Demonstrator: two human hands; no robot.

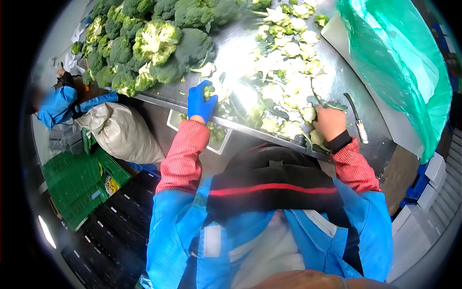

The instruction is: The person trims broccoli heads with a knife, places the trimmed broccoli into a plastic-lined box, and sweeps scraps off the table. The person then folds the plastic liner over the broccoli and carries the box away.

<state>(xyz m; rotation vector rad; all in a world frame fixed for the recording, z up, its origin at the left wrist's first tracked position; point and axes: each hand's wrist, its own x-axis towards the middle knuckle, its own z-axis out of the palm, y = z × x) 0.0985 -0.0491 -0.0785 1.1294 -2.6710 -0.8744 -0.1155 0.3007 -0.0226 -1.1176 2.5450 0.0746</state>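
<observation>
My left hand [201,103], in a blue glove, is at the front edge of the metal table [166,91]. Its thumb and fingers are closed around a small green broccoli piece [208,92]. My bare right hand [330,124] is over the right side of a spread of broccoli trimmings [288,91]. Its fingers are curled in against stalk and leaf pieces, partly hiding what they grip. Just right of that hand, apart from it, a knife [357,118] with a dark curved blade and a pale handle lies on the metal.
Broccoli heads [159,43] are piled at the back left. A green plastic bag [399,62] drapes over the right side beside a white board [385,115]. Below the front edge is a white crate [217,144]. At left are a sack [120,132], green crates [79,185] and another person [57,106].
</observation>
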